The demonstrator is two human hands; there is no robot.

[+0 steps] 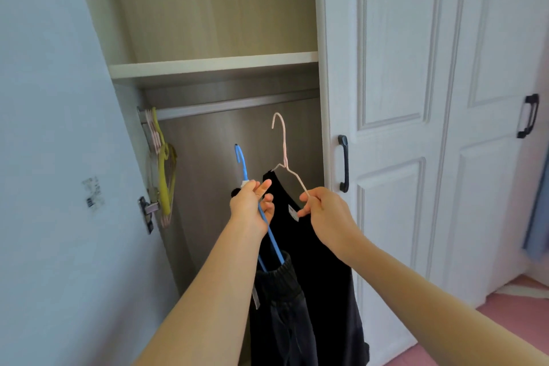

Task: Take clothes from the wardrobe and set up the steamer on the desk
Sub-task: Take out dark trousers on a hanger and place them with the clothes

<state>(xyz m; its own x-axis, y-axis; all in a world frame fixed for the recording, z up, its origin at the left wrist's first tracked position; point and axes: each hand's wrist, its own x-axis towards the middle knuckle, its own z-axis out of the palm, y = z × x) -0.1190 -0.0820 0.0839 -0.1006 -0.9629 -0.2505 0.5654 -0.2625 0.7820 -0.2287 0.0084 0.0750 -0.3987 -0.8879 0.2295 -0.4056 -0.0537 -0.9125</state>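
Left hand [251,206] gripped blue hanger [241,162] | right hand [319,208] gripped pink hanger [282,140] | dark clothes [300,291] held clear below rail [231,105] | hooks best kept level, apart, withdrawn unsnagged.

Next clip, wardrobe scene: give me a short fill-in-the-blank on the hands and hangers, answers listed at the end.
1. The left hand grips a hanger whose colour is ____.
2. The right hand holds the pink hanger, which carries a garment coloured ____.
3. Both held hangers are ____ the wardrobe rail, their hooks free in the air.
4. The yellow hanger hangs at the ____ end of the rail.

Answers: blue; black; off; left
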